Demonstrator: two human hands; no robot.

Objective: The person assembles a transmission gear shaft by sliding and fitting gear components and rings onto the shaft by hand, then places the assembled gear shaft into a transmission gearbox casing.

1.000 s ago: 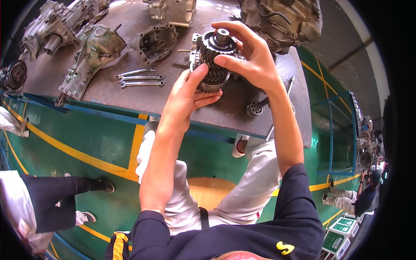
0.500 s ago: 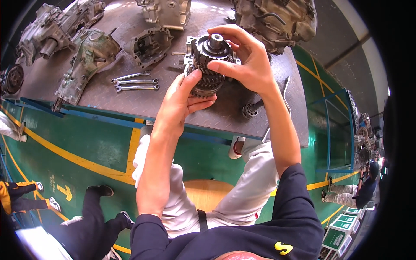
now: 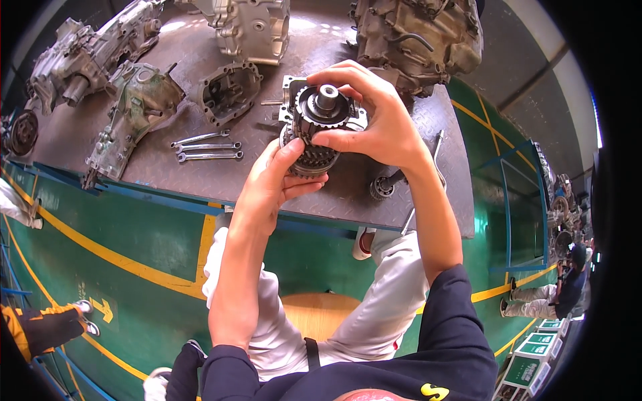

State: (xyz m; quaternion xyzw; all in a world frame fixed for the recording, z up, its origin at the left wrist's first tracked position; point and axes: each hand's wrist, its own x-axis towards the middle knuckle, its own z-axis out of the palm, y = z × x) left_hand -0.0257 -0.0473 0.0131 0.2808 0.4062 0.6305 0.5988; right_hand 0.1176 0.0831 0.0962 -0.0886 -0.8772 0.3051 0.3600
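Both of my hands hold a dark gear shaft assembly (image 3: 322, 115) over the steel workbench, its short round shaft end pointing up toward me. My left hand (image 3: 266, 175) grips the lower gears from the left, thumb across the teeth and fingers curled beneath. My right hand (image 3: 380, 127) curves round the upper toothed ring from the right, thumb in front and fingers behind. A light metal casting (image 3: 289, 91) shows partly behind the gears. To the right, a small shaft with a bearing (image 3: 382, 188) lies on the bench, close to my right forearm.
Three wrenches (image 3: 210, 146) lie left of my hands. Beyond them are an open housing (image 3: 229, 93) and a long gearbox casing (image 3: 134, 120). A large transmission case (image 3: 418, 43) stands far right. A long metal bar (image 3: 439, 157) lies near the bench's right edge. Other people are on the green floor.
The bench and its contents appear slightly lower in the picture. My hands keep nearly the same hold on the gears. People at the lower left have shifted position.
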